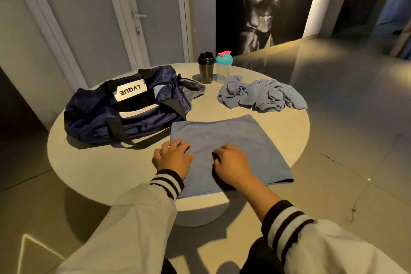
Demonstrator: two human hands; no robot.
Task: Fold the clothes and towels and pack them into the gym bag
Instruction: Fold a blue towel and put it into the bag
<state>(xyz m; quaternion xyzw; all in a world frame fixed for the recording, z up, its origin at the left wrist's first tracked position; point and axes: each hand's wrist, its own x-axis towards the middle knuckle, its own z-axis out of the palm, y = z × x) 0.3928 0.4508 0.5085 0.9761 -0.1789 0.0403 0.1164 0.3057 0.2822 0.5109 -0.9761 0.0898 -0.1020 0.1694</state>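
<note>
**Round table, head cam: both hands on the flat towel**

Head view:
- Round pale table on a glossy floor. Grey door behind on the left, dark body-print poster behind on the right.
- Blue towel lies flat on the near-right part of the table. Its near edge reaches the table rim.
- Left hand: fingers spread and relaxed, lying on the towel's left edge, palm partly over bare table. It grips nothing.
- Right hand: on the towel near its middle, just beside the left hand. Knuckles are bent and the fingertips dig down into the cloth. Can't tell if it is pinching fabric or just pressing.
- Both wrists come out of pale sleeves with black-and-white striped cuffs.
- Gym bag: navy with black straps and a white "LVQUE" label that reads upside down. It sits far-left of the hands, top open, near corner just beside the towel's far-left corner.
- Crumpled blue-grey heap: unfolded, beyond the towel on the far right, apart from it and well clear of both hands.

Counts:
- 1 bag, 1 flat towel, 1 heap (pieces in it: can't tell).
- 2 shakers at the far edge, side by side and upright: black shaker, and clear shaker with a teal lid and pink cap.
</note>
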